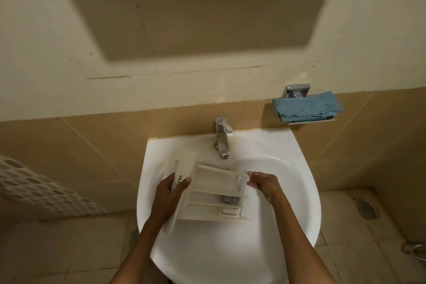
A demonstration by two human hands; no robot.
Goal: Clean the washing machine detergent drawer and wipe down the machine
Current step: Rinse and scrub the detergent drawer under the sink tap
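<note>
A white detergent drawer [212, 193] with several compartments is held over the white sink [288, 203], its front panel turned to the left. My left hand [169, 193] grips that front panel, thumb over the printed lettering. My right hand [262, 183] pinches the drawer's far right corner with its fingertips. The sink's drain shows through the drawer's open frame. No washing machine is in view.
A chrome tap [222, 137] stands at the back of the sink, no water running. A folded blue cloth [306, 107] lies on a small wall shelf at the right. A white perforated basket [34, 187] is at the left. Floor drains [366, 208] sit in the tiled floor.
</note>
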